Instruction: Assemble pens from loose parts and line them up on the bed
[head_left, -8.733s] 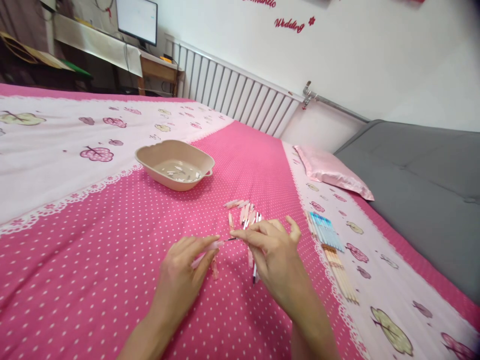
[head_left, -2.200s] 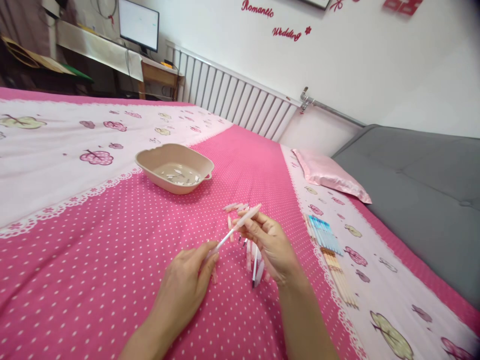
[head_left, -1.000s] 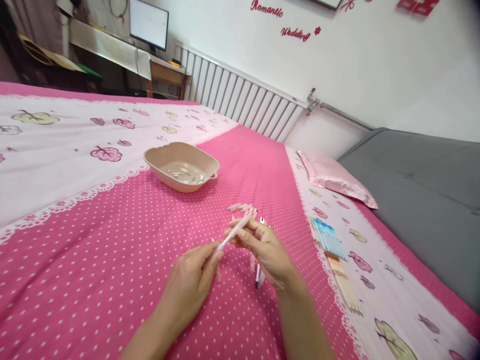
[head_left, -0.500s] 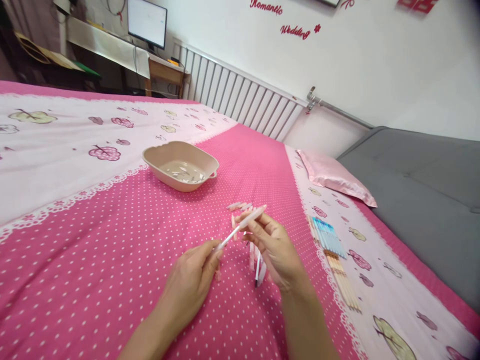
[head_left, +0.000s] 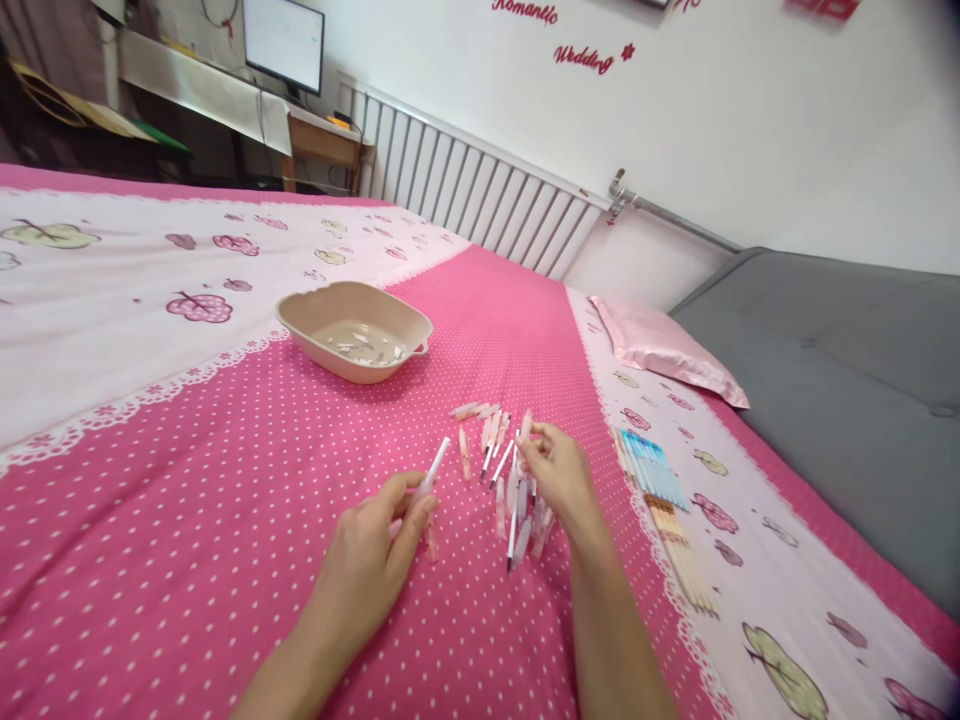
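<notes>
My left hand [head_left: 371,545] is closed round a thin white pen refill [head_left: 433,467] whose tip points up and away. My right hand [head_left: 559,472] reaches into a loose pile of pink pen parts [head_left: 501,468] on the pink dotted bedspread [head_left: 225,500] and pinches a pink pen piece [head_left: 526,425] at the pile's far side. The two hands are apart. A beige plastic basin [head_left: 352,330] with several small white bits in it stands beyond the pile, to the left.
A row of blue pens [head_left: 654,465] and cream pens [head_left: 682,550] lies to the right on the pale border. A pink pillow [head_left: 664,345] and a grey sofa [head_left: 847,390] are further right. A radiator [head_left: 472,195] and a desk with a monitor [head_left: 283,40] stand behind.
My right hand let go of the pink barrel end and dropped to the pile. The left hand keeps the white refill, now pulled free and tipped upright.
</notes>
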